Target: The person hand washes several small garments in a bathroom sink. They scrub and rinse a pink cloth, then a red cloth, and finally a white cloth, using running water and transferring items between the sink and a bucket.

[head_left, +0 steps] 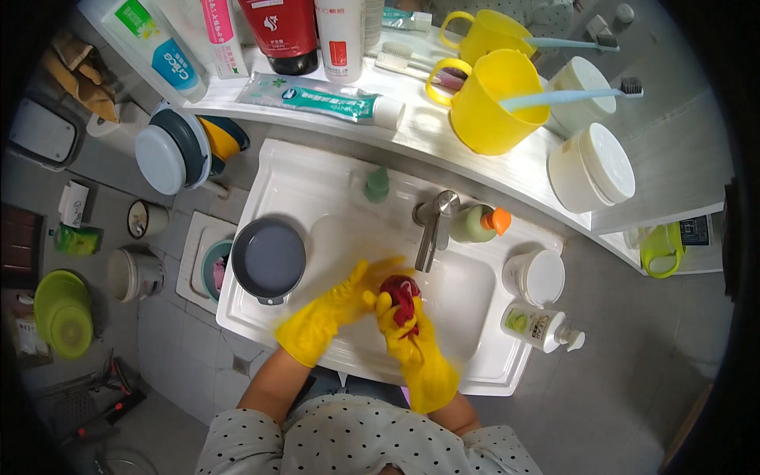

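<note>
The sink (465, 305) looks smooth and glossy, the tap (446, 207) at its back edge metal, the basin (269, 260) matt, the gloves (321, 317) rubbery, the red cloth (405, 294) wrinkled.

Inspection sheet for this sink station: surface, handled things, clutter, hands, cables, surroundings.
Surface: white sink, steel faucet at its far side
Handled things: red cloth-like bundle, crumpled
Clutter: grey round pan on sink's left; white tub, white pump bottle on right
Hands: both gloved in yellow; right hand grips bundle; left hand open beside it, fingers blurred
Cables: nothing seen for certain
Surroundings: white shelf bearing yellow mug, tubes; grey tiled floor
</note>
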{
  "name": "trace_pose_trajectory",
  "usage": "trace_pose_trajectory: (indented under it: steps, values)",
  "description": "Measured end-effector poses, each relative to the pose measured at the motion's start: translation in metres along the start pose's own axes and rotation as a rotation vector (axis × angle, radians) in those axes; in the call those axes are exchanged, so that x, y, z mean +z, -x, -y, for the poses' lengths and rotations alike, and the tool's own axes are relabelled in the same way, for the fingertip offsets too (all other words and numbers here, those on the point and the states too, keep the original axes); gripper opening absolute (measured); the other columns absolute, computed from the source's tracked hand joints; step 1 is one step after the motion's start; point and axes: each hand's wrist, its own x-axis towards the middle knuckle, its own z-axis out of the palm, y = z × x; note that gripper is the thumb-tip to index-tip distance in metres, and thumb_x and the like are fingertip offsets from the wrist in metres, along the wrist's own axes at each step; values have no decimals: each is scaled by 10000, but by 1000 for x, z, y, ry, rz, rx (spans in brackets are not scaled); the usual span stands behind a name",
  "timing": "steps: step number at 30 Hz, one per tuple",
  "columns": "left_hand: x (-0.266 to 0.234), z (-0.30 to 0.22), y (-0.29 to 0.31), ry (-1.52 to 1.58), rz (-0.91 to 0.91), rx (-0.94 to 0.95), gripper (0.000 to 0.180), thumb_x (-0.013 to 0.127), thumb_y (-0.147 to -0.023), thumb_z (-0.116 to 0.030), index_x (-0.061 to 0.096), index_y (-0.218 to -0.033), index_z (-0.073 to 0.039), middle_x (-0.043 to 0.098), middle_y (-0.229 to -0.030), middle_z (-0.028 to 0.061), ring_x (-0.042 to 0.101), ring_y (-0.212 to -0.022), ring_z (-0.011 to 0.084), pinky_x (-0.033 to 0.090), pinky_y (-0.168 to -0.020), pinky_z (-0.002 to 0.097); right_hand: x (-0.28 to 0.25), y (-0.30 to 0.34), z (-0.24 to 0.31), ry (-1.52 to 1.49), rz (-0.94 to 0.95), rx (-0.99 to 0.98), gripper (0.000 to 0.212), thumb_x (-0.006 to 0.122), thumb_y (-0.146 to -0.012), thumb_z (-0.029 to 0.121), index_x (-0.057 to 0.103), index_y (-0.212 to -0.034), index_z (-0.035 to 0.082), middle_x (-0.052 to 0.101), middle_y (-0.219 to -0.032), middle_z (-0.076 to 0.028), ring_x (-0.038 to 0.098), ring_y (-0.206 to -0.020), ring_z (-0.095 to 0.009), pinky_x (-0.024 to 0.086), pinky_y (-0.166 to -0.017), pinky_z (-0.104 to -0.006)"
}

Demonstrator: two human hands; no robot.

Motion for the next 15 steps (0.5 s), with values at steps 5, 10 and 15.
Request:
trace_pose_trajectory:
  steps: [5,10,15]
  values:
    - [19,2,-16,441,281,-153,650,700,-890,-464,525,-1358,-48,566,-1328,191,508,-1292,393,362,-1130,517,1,-9,-21,79,50,76,451,768,-882,198,556,-1258,65,613,-1119,-141,643,-940,-200,560,-643,-223]
    - [51,-32,-28,43,-213,-379,246,717,-860,-174,587,-1000,-19,636,-948,116,636,-889,201,524,-926,383,78,10,-75,970,-620,-310,400,798,-854,337,616,-1131,113,646,-886,-63,652,-715,-167,519,-552,-264]
    - [37,-17,-46,-638,-355,-332,103,672,-810,-79,604,-878,-43,600,-758,59,609,-732,166,519,-679,313,80,-22,-33,2000,-981,-7,226,680,-895,308,634,-1046,146,622,-786,-26,551,-504,-127,390,-414,-268]
